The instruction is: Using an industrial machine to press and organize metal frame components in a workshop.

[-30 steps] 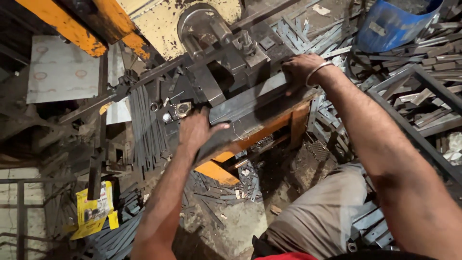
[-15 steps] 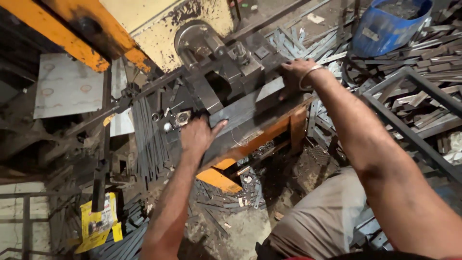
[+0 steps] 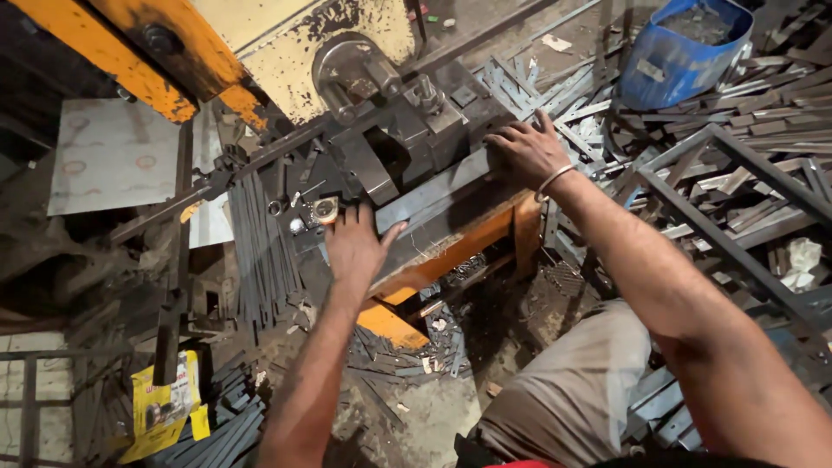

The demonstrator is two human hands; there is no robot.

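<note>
Cluttered metal shop floor, scrap strips piled around a yellow press machine (image 3: 295,35)

Both hands rest flat and unclenched on a long grey metal bar (image 3: 438,195) lying across the machine bed, its long axis running from lower left up to the right. Left hand (image 3: 357,247) presses the near end beside the die block (image 3: 381,152), right hand (image 3: 524,152) the far end. A blue bucket (image 3: 672,56) stands well apart
</note>
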